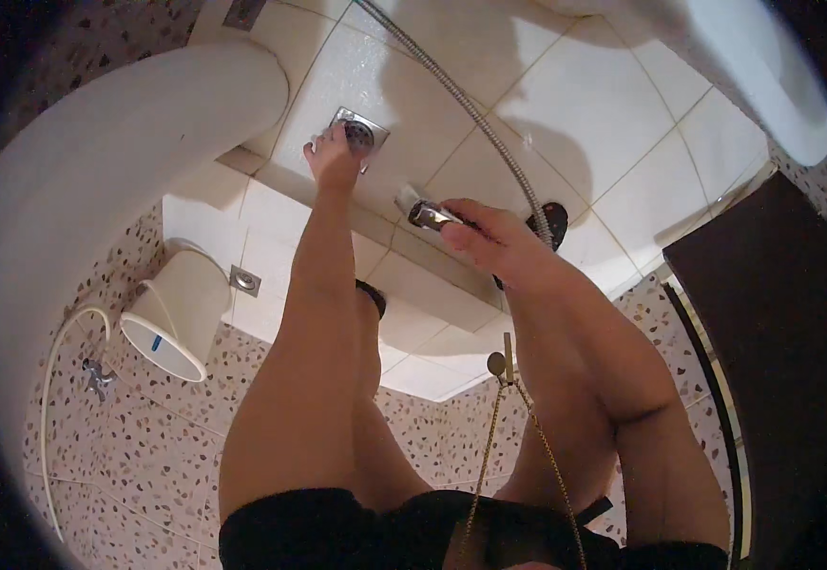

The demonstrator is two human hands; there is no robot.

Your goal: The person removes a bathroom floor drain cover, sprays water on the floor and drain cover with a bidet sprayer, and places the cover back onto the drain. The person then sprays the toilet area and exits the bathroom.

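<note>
My left hand (333, 157) reaches down to a square metal floor drain (372, 152) with a dark round grate, set in the wet white tiles. Its fingers are bent at the drain's left side. Something whitish shows between them, too small to make out. Closer to me and to the right, my right hand (485, 231) is closed round a chrome shower head (429, 217). The shower head points up and left toward the drain, and water blurs in front of it. A ribbed metal hose (461, 100) curves across the tiles and passes behind my right hand.
A low tiled ledge (413, 252) crosses below the drain. A white bucket (178, 309) and a second drain (244, 280) are at left, near a wall tap (98, 375). White fixtures rise at upper left and right. A dark panel (765, 361) stands right. A gold chain (490, 427) dangles before me.
</note>
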